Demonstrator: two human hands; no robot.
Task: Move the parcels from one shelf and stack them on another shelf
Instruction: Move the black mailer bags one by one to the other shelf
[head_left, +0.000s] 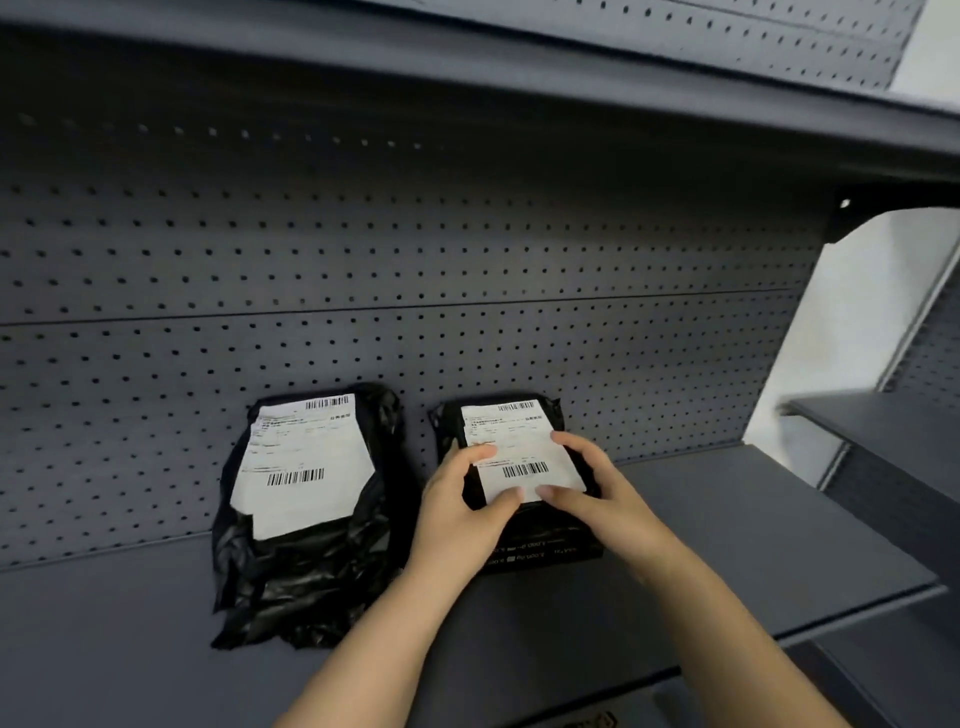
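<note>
Gripping the right parcel (545, 540), left hand (462, 509) and right hand (597, 493) cover its blurred barcode label (511, 441).

Premises appear to be a parcel storeroom or shop stockroom. Grey metal shelf (727, 519) backed by perforated panel (363, 249), upper tier (467, 78) above. Black-bagged left parcel (306, 566) and right parcel (519, 457) bear barcoded shipping labels.

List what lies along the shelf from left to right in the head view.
Order: crumpled black parcel → left hand → right hand → neighbouring shelf at far right. The smaller parcel in both hands is left out: it overlaps them.
</note>
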